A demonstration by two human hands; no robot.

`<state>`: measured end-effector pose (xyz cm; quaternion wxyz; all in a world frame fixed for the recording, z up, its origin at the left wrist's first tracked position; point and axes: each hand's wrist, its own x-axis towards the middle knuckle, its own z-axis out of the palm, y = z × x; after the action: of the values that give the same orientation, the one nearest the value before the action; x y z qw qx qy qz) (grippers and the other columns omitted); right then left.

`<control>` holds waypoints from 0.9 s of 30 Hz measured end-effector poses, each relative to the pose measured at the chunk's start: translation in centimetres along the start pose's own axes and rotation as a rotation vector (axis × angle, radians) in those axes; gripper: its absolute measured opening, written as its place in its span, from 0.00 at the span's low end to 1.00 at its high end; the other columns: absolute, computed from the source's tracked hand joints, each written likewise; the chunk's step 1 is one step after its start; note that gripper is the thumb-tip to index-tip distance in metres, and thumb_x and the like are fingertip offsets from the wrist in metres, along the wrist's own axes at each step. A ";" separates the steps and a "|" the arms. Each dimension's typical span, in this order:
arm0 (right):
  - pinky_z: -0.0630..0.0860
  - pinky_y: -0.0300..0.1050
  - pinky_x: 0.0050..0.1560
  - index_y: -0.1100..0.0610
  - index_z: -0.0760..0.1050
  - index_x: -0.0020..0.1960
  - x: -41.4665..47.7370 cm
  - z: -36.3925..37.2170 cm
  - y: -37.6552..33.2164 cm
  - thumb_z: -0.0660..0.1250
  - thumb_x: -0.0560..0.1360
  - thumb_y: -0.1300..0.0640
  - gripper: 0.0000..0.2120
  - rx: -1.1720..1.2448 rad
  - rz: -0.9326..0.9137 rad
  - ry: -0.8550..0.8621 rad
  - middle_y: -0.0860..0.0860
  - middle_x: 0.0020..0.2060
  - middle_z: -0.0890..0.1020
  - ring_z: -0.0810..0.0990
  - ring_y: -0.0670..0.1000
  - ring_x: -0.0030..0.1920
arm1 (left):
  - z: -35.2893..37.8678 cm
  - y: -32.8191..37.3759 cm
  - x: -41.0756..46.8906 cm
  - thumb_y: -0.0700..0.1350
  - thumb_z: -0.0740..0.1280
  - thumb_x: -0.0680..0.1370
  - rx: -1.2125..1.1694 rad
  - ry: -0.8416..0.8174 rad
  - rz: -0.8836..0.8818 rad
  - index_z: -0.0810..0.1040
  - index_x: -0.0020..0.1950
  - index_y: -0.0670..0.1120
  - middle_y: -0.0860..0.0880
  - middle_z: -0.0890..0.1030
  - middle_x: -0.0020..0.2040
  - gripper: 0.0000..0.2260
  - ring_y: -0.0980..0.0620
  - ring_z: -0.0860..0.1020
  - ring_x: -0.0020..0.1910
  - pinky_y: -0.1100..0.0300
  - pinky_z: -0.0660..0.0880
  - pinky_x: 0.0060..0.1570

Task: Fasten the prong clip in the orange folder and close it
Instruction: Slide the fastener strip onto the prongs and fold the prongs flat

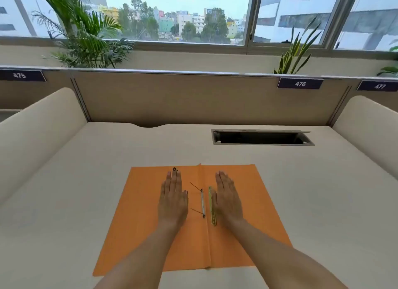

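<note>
An orange folder [133, 213] lies open and flat on the desk, spine running away from me. Near the spine sits the metal prong clip [202, 203], its two thin prongs sticking up and leaning left. A yellow-green clip bar [212, 207] lies loose just right of it. My left hand [173, 199] rests flat, palm down, on the left flap, fingers together. My right hand [227, 197] rests flat on the right flap, its edge touching the bar. Neither hand holds anything.
The beige desk [323, 202] has a rectangular cable slot [261, 137] at the back right. Partition walls stand at the back and both sides, with labels 475, 476, 477. Potted plants and windows are behind.
</note>
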<state>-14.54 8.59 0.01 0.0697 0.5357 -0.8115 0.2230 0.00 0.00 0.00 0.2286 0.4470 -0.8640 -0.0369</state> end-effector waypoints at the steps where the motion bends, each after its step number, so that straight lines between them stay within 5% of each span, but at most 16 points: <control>1: 0.40 0.41 0.73 0.65 0.64 0.72 -0.4 0.3 0.1 0.50 0.78 0.52 0.27 0.023 0.041 -0.053 0.58 0.72 0.68 0.65 0.56 0.73 | 0.5 -0.3 -0.3 0.52 0.45 0.78 -0.009 -0.009 -0.013 0.50 0.76 0.41 0.44 0.54 0.78 0.28 0.53 0.39 0.77 0.57 0.37 0.74; 4: 0.40 0.41 0.73 0.65 0.69 0.69 -1.6 1.0 0.4 0.49 0.77 0.52 0.26 -0.013 0.130 -0.123 0.59 0.68 0.73 0.71 0.57 0.70 | 1.0 0.1 -1.4 0.53 0.42 0.81 -0.065 -0.258 -0.122 0.42 0.76 0.43 0.46 0.45 0.79 0.27 0.50 0.39 0.77 0.54 0.38 0.75; 10: 0.39 0.42 0.73 0.60 0.54 0.77 -2.7 1.2 0.6 0.33 0.72 0.43 0.39 0.038 0.105 -0.207 0.54 0.77 0.58 0.52 0.52 0.77 | 1.4 2.1 -1.5 0.56 0.46 0.82 -0.170 -0.393 -0.298 0.45 0.77 0.44 0.48 0.44 0.79 0.28 0.49 0.41 0.77 0.50 0.39 0.76; 16: 0.45 0.41 0.73 0.61 0.63 0.73 -2.9 1.1 0.6 0.43 0.74 0.41 0.36 0.086 0.111 -0.139 0.55 0.73 0.66 0.61 0.52 0.75 | 1.1 3.2 -0.9 0.70 0.53 0.73 -0.143 -0.464 -0.365 0.40 0.77 0.44 0.49 0.40 0.79 0.44 0.48 0.37 0.77 0.47 0.36 0.74; 27: 0.52 0.39 0.73 0.59 0.72 0.68 -3.1 0.2 0.1 0.61 0.79 0.55 0.18 0.228 0.140 -0.116 0.53 0.69 0.73 0.67 0.50 0.72 | 1.5 3.5 -0.9 0.71 0.54 0.72 -0.107 -0.448 -0.367 0.38 0.77 0.44 0.48 0.39 0.78 0.46 0.46 0.36 0.77 0.44 0.36 0.74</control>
<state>-13.30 11.10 -1.31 -0.0542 0.4941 -0.8190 0.2866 -2.81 2.63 -0.71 0.0449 0.5639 -0.7944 -0.2211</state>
